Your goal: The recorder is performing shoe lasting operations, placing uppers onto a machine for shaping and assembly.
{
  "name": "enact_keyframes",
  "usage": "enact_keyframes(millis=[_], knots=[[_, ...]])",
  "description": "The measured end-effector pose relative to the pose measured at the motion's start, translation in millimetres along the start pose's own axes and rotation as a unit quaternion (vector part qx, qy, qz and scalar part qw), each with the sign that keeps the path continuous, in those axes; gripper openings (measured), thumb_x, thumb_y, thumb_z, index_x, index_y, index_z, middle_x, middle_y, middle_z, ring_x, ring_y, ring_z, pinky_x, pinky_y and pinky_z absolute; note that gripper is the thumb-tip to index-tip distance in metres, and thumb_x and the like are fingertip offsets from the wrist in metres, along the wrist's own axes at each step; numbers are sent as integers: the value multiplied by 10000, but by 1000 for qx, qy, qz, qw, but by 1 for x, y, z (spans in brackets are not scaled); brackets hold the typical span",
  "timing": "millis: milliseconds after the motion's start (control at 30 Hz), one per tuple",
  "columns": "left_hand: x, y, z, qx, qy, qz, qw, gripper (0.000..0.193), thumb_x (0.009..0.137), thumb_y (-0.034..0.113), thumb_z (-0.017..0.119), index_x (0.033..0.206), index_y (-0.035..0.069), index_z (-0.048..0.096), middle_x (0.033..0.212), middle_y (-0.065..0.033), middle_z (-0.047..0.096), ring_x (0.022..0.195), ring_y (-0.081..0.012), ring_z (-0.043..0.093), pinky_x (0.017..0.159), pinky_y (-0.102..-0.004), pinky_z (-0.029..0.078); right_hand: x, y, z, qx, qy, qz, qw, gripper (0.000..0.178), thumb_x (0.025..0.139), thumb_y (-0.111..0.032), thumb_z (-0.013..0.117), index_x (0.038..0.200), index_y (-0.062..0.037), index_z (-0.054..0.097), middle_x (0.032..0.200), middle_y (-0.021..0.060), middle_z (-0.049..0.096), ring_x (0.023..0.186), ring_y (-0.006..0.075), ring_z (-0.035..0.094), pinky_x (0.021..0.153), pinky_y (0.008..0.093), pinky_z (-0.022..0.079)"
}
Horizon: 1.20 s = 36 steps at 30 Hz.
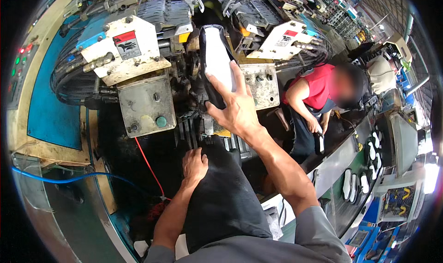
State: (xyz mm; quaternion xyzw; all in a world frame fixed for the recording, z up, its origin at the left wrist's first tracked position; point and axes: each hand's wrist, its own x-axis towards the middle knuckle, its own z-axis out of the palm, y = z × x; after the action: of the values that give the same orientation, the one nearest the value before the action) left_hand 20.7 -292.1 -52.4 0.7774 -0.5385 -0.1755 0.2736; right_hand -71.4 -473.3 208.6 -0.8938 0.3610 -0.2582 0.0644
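A black shoe upper with a white sole side facing up (217, 55) sits lengthwise in the middle of the machine, between its two side units. My right hand (237, 108) grips its near end, thumb on the left edge and fingers across the white surface and right edge. Lower down, my left hand (195, 165) rests by my dark-trousered leg (221, 194), its fingers loosely curled in with nothing visible in them. In front of me, the machine's metal clamps (191, 0) stand around the far end of the shoe.
Left and right machine housings (129, 48) flank the shoe, with a control box (146, 104) below. A blue hose (69, 180) and a red cable (147, 164) run at left. A co-worker in red (318, 83) sits at right, beside a conveyor (341, 164) carrying several shoe pieces.
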Motion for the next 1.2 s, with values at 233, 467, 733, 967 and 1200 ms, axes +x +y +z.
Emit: enact_keyframes(millis=[233, 467, 733, 967, 1200], knots=[[-3, 2, 1, 10, -17, -9, 1000, 375, 992, 247, 667, 1300, 38, 709, 1265, -208, 723, 1223, -408, 655, 1044, -560, 515, 9, 1, -5, -105, 27, -121, 987, 777, 884, -366, 809, 1569, -113, 544, 1694, 232, 368, 1573, 508, 318, 1199, 643, 415], [-7, 4, -8, 13, -44, -17, 999, 369, 984, 226, 664, 1298, 37, 714, 1259, -211, 722, 1218, -414, 654, 1036, -552, 519, 4, 0, -7, -92, 20, -84, 992, 770, 874, -345, 840, 1567, -172, 551, 1637, 185, 452, 1502, 553, 385, 1199, 581, 484], [-3, -1, -1, 16, -11, -10, 1000, 350, 962, 193, 691, 1271, 32, 726, 1181, -204, 744, 1157, -416, 677, 1016, -529, 535, 80, 19, 3, -87, 26, -100, 991, 701, 930, -371, 800, 1550, -157, 551, 1607, 202, 487, 1456, 603, 426, 1180, 608, 507], [6, -1, 7, 15, -11, -1, 1000, 326, 952, 189, 703, 1241, 40, 729, 1164, -194, 743, 1132, -408, 686, 998, -531, 543, 154, 44, 11, -98, 21, -100, 990, 729, 929, -390, 799, 1560, -118, 555, 1597, 220, 533, 1467, 514, 493, 1270, 568, 409], [6, -9, 6, 18, -15, 0, 1000, 325, 948, 191, 707, 1238, 50, 737, 1177, -182, 752, 1125, -400, 690, 984, -534, 548, 166, 42, 6, -87, 70, -141, 984, 694, 911, -397, 801, 1501, -79, 617, 1472, 242, 631, 1387, 366, 614, 1301, 549, 341]])
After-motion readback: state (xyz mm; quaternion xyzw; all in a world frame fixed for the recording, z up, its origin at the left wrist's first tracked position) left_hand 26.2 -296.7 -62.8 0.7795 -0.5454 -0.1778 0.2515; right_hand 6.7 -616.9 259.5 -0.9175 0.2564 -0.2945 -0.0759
